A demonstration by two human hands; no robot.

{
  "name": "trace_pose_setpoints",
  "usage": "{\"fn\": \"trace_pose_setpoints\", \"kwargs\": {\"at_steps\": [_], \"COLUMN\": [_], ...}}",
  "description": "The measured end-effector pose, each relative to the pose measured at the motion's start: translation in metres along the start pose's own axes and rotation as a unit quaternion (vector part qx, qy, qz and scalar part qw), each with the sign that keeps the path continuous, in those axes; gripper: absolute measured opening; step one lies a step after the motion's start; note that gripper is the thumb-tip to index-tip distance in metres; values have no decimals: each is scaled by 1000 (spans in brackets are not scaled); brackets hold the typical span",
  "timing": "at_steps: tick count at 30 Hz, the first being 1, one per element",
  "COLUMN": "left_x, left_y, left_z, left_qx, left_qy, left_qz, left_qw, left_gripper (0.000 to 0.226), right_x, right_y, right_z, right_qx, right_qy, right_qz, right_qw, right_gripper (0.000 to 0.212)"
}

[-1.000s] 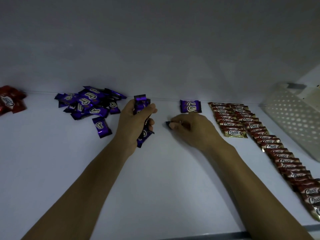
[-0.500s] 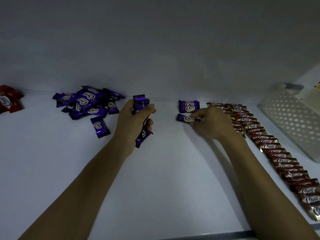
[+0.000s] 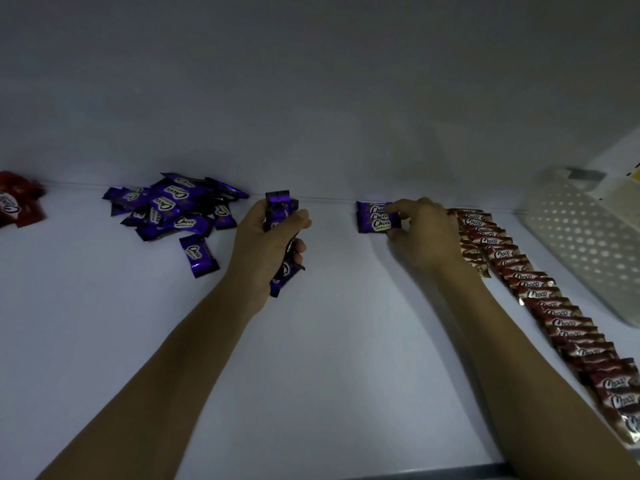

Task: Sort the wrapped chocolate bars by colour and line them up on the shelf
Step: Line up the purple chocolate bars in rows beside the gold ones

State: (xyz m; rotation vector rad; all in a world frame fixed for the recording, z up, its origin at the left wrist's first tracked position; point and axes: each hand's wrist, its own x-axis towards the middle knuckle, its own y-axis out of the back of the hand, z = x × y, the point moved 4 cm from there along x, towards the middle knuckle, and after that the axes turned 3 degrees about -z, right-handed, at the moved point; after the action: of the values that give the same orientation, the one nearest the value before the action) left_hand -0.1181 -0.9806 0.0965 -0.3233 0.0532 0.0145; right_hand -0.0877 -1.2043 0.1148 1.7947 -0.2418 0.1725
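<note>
On the white shelf (image 3: 329,341), my left hand (image 3: 266,244) grips a bunch of purple wrapped bars (image 3: 278,216) upright, their ends sticking out above and below my fist. My right hand (image 3: 422,237) pinches the nearest purple bar (image 3: 379,224) of a short overlapping purple row against the back wall. A loose pile of purple bars (image 3: 173,209) lies at the back left, with one single purple bar (image 3: 199,256) in front of it. A long overlapping row of brown bars (image 3: 550,306) runs from the back wall toward the front right.
Red wrapped bars (image 3: 17,202) lie at the far left edge. A white perforated basket (image 3: 581,251) stands at the right, beside the brown row. The shelf's front edge (image 3: 433,471) shows at the bottom.
My right hand carried a purple bar from the shelf's middle back to the short purple row and set it overlapping the others. My left hand stayed put with its bunch.
</note>
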Motion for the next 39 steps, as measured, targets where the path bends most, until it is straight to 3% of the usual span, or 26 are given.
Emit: {"fn": "trace_pose_setpoints", "kwargs": {"at_steps": [10, 12, 13, 15, 17, 18, 21, 25, 28, 32, 35, 37, 39], "left_x": [1, 2, 2, 2, 2, 2, 5, 5, 3, 4, 3, 2, 1], "left_y": [1, 2, 2, 3, 6, 7, 10, 7, 7, 14, 12, 9, 7], "left_z": [-1, -1, -1, -1, -1, -1, -5, -6, -2, 4, 3, 3, 3], "left_qx": [-3, -10, -21, -72, -143, -170, -249, -288, -299, -286, -263, -236, -210], "left_qy": [2, 1, 2, 7, 19, 28, 47, 47, 35, 14, 21, 22, 18], "left_qz": [-3, -2, 1, 15, 33, 38, 33, 34, 47, 42, 37, 33, 29], "left_qw": [1000, 1000, 1000, 997, 989, 984, 967, 956, 952, 957, 964, 971, 977], "left_gripper": [9, 9, 10, 13, 12, 10, 22, 25, 15, 16, 23, 19, 15], "right_x": [0, -4, -9, -30, -54, -62, -67, -64, -62, -51, -47, -47, -48], "right_y": [-4, 0, 3, 4, -5, -9, -18, -19, -16, 1, 10, 1, -9], "right_z": [-4, -13, -23, -56, -91, -103, -115, -106, -103, -89, -72, -67, -64], "right_qx": [11, 77, 168, 370, 458, 462, 478, 522, 515, 491, 327, 202, 195], "right_qy": [1, 7, 11, 9, 16, 33, 48, 29, 42, 64, 137, 181, 204], "right_qz": [22, 26, 13, -102, -237, -261, -214, -201, -185, -102, -11, -59, -140], "right_qw": [1000, 997, 986, 923, 857, 847, 851, 828, 836, 862, 935, 961, 949], "right_gripper": [27, 24, 20, 19, 39, 46, 44, 23, 13, 19, 14, 16, 21]}}
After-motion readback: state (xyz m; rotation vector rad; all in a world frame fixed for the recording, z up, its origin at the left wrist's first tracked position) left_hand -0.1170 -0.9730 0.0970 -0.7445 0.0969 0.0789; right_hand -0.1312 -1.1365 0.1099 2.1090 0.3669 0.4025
